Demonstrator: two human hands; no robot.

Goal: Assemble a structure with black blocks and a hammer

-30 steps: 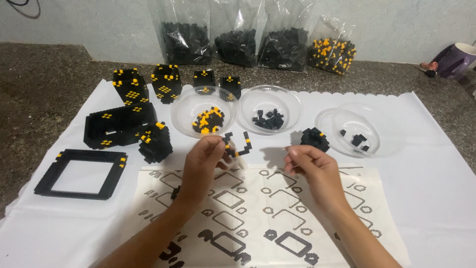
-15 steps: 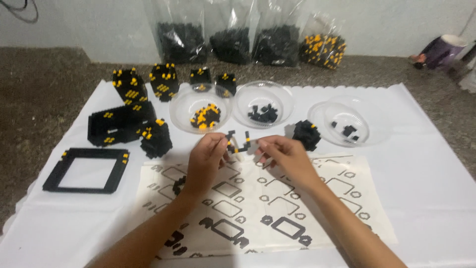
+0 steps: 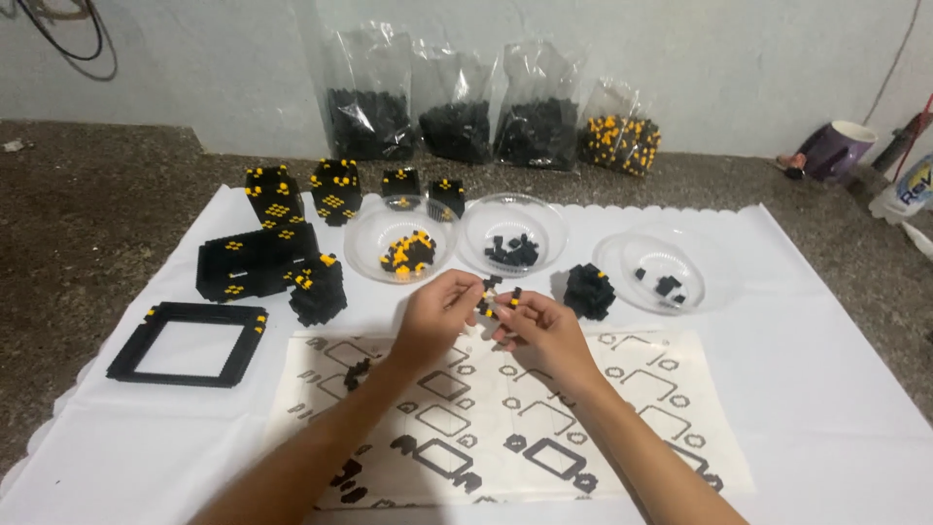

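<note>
Now | left hand [image 3: 439,309], right hand [image 3: 536,329] both pinch brick strip [image 3: 494,296] | long axis roughly upright

A small black-and-yellow brick assembly [image 3: 493,295], pinched between both hands above the instruction sheet's far edge.

A pale wall [image 3: 680,58] is running across the top of the frame. Below it, a speckled dark stone counter [image 3: 87,194] is stretching left to right, showing at both edges. Even light is falling overall.
</note>
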